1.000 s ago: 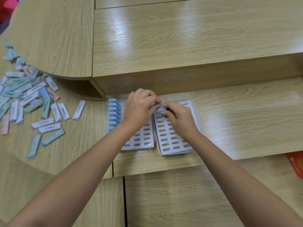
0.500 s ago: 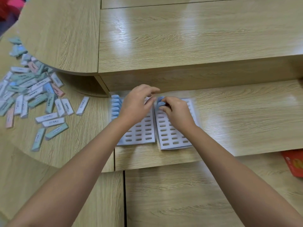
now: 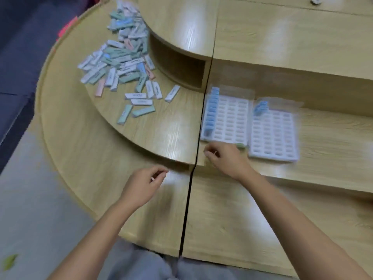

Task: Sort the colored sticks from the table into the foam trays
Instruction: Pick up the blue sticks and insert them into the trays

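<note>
The stepped wooden table [image 3: 161,136] filled most of the view, with a raised shelf curving over its far side. On its lower left surface lay the pile of coloured sticks [image 3: 123,63], a loose scatter of white, green, blue and pink pieces, some reaching under the shelf's curved edge, well apart from both hands.

To the right of the pile, 2 foam trays lay flat side by side, touching or nearly so. The left tray [image 3: 232,118] sat just past the seam in the table; the right tray [image 3: 274,134] sat slightly nearer the person and was blurred.

The left hand [image 3: 144,185] hovered over the table's near edge, its fingers loosely curled with nothing seen in them. The right hand [image 3: 227,159] sat at the near edge of the left tray, fingers curled under.

A row of blue sticks [image 3: 212,110] stood in the left tray's leftmost column, filling most of it. A small cluster of blue sticks [image 3: 261,108] stood at the far left corner of the right tray.

1 green stick [image 3: 240,145] showed just beyond the right hand's knuckles at the tray's edge; the blur hid whether the fingers gripped it.
</note>
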The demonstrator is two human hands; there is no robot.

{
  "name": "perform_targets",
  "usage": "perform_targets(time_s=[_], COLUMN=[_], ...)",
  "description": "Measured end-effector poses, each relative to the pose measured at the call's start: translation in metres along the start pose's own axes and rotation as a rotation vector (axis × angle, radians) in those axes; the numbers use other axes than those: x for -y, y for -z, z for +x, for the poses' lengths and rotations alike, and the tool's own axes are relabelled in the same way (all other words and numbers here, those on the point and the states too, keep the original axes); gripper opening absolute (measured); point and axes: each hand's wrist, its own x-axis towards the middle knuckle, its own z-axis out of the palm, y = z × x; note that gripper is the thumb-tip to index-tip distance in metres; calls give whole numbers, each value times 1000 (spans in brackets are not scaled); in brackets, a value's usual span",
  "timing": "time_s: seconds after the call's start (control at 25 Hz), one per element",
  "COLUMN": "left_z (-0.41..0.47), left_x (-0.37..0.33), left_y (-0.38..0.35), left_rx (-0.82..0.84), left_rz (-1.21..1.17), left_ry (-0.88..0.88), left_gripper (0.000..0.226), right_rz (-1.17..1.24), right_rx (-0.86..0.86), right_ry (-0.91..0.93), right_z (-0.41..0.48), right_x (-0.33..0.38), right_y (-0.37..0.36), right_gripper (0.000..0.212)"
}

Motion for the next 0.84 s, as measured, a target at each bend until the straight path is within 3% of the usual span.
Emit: perform_targets(time_s=[0.12,0.24,0.36,0.52,0.68,0.84], left_z=[-49,-82,-111,-140,-129,-62], left_x=[76,146,222,322,383,409], left_y=[17,50,106,202,285,342], left_rx=[78,55,-9,34,-13,-54], left_rz=[53,-8,-82,20,43,-35], left_ry=[100,153,242,320,369,302], left_gripper=[16,17,17,21,21,19], right_rz=[-74,-177,-185,-136,-157,-180], right_rx=[252,374,389,393,477,502], right_ry=[46,104,122,38,-55,-115], right_z=[-10,4,38,73,82,119], right_x=[50,119,197,283,326,340], right_y=[-81,-157,-227,-316,-368,-384], right_gripper=[14,18,19,19,15,18])
